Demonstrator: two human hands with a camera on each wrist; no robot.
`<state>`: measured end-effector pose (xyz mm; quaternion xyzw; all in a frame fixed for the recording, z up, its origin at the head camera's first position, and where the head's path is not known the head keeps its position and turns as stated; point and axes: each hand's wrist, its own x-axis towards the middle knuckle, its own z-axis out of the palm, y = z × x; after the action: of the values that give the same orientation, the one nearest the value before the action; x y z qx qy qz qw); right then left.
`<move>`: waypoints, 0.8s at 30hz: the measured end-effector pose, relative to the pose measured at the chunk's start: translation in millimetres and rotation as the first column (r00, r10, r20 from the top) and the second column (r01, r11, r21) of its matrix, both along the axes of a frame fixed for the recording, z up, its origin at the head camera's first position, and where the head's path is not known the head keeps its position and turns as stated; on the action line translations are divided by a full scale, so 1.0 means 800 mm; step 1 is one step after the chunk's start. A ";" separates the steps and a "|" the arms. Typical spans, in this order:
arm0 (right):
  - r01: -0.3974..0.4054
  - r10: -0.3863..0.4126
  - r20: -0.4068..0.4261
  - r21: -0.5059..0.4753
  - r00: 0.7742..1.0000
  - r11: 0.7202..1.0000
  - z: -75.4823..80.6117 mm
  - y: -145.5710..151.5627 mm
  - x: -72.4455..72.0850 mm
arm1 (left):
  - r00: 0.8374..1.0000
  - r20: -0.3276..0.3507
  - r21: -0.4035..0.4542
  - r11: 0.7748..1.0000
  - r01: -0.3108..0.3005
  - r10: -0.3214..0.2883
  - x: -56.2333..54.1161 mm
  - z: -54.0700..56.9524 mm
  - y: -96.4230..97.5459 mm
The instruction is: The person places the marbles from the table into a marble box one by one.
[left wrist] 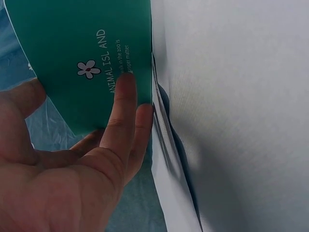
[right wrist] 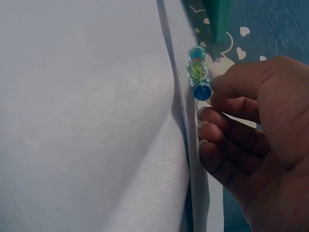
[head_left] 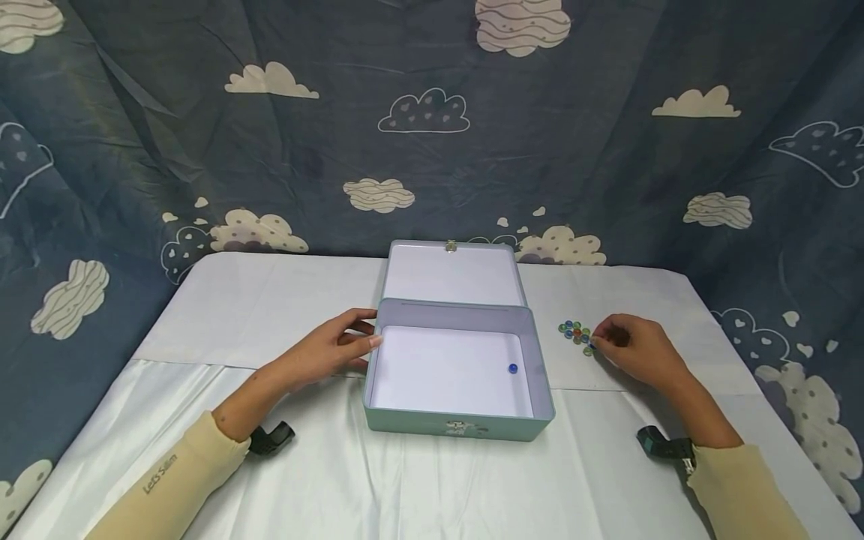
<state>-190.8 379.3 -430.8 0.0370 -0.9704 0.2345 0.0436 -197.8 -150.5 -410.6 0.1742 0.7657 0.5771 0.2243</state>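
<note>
An uncovered tin box (head_left: 459,426), green outside and pale inside, stands on the white-covered table with its hinged lid (head_left: 452,274) tipped back. One blue marble (head_left: 513,368) lies in it at the right. My left hand (head_left: 337,343) rests against the box's left side, thumb at the rim. In the left wrist view, fairly straight fingers (left wrist: 124,99) touch the printed green wall (left wrist: 91,38). Right of the box, my right hand (head_left: 637,346) reaches to a group of glass marbles (head_left: 577,331). Its thumb and index fingertips pinch a blue marble (right wrist: 201,92) beside a yellow-green marble (right wrist: 197,70).
White cloth (head_left: 304,480) covers the table, with a fold line running across it. Behind and at the sides hangs a dark blue curtain (head_left: 432,165) with cloud prints. A black wrist camera (head_left: 271,439) sits on the left wrist, another black camera (head_left: 661,444) on the right.
</note>
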 end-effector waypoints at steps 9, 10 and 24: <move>-0.037 0.035 0.051 0.033 0.998 0.999 0.006 0.003 -0.001 | 1.000 -0.005 -0.006 1.000 0.000 0.000 0.000 0.000 0.000; -0.040 0.038 0.056 0.040 0.998 0.998 0.007 0.003 -0.001 | 1.000 -0.006 -0.006 1.000 0.000 0.000 0.000 0.000 0.000; -0.060 0.058 0.040 0.037 0.997 0.998 0.012 0.001 0.000 | 1.000 -0.005 -0.005 1.000 -0.008 0.008 0.000 0.002 0.001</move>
<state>-190.6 379.9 -421.1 0.0618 -0.9739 0.2177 0.0169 -198.0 -150.0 -409.3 0.1721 0.7683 0.5757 0.2206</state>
